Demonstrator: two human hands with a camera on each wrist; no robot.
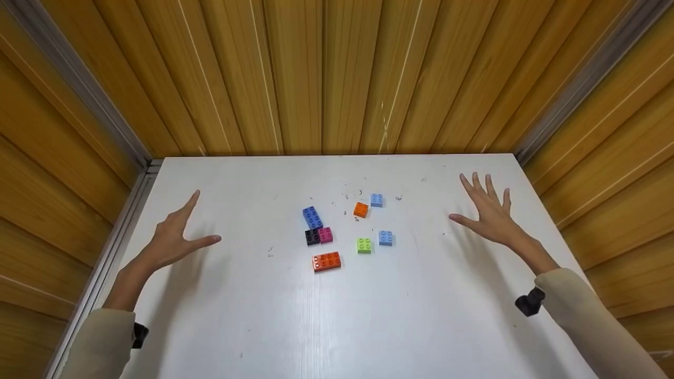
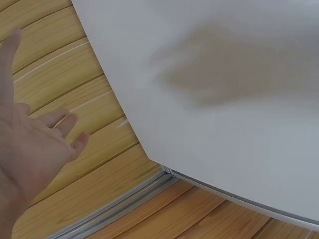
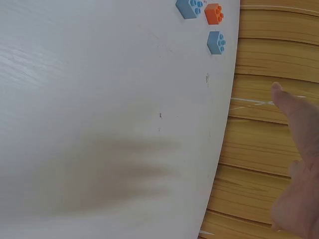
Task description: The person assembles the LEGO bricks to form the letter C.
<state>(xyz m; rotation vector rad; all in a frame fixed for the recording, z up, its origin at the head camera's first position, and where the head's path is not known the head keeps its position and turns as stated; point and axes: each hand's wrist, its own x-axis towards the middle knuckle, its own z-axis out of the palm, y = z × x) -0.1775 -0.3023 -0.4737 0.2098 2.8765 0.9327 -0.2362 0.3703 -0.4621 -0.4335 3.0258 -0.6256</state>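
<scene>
Above the table's left side my left hand point(image 1: 171, 239) hovers with thumb and fingers spread, holding nothing. My right hand point(image 1: 487, 216) is raised over the right side, fingers fanned out and free of any object. Between them lie building bricks: a long blue brick point(image 1: 312, 217), a black brick point(image 1: 312, 237) against a magenta brick point(image 1: 325, 235), and a long red-orange brick point(image 1: 326, 261). Farther right are a lime green brick point(image 1: 364, 245), an orange brick point(image 1: 360, 209), and two light blue bricks, the rear brick point(image 1: 376, 200) and the nearer brick point(image 1: 385, 238).
The white table point(image 1: 237, 305) carries small dark scuffs near the bricks. Wood-look panels point(image 1: 295, 79) rise behind it and at both sides, with metal frame posts point(image 1: 84, 84) at the corners. Each sleeve bears a black wrist device point(image 1: 530, 302).
</scene>
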